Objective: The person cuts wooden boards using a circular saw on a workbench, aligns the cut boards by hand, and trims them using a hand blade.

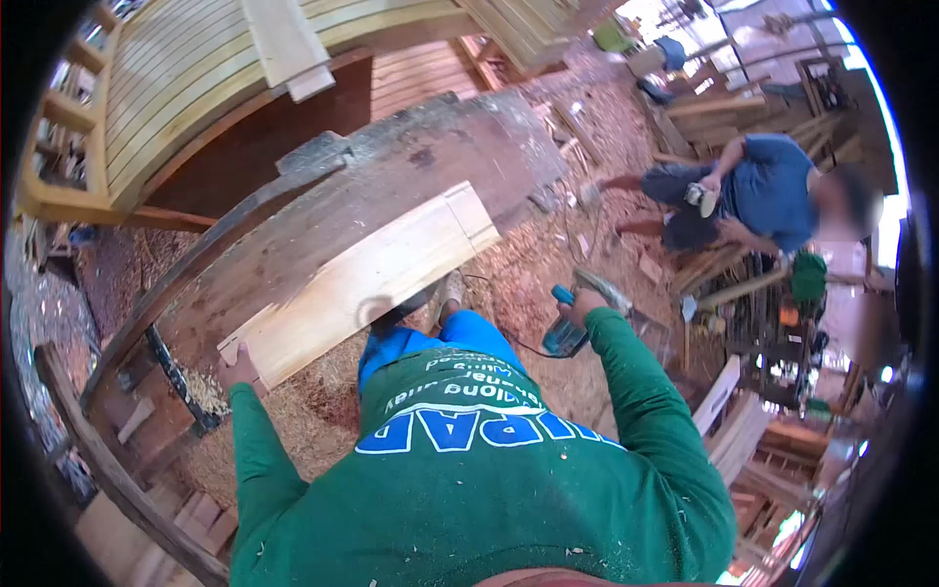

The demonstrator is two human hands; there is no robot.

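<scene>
While left hand touches board edge, right holds tool apart

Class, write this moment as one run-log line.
Left hand: at left end of wooden board | Right hand: holding teal power tool, away from board | Board: lying on workbench

Slatted wooden furniture at 10 o'clock, w/ a loose plank lying on it at 11. Timber pile at 2. Co-worker btwn 2 & 3, blue top, dark shorts, small tool in one hand, type unclear. Green cloth at 3, near the co-worker. Loose boards at 4, stacked at diff. angles. Long bent pole at 8. Pale shavings cover much of the grnd.
</scene>
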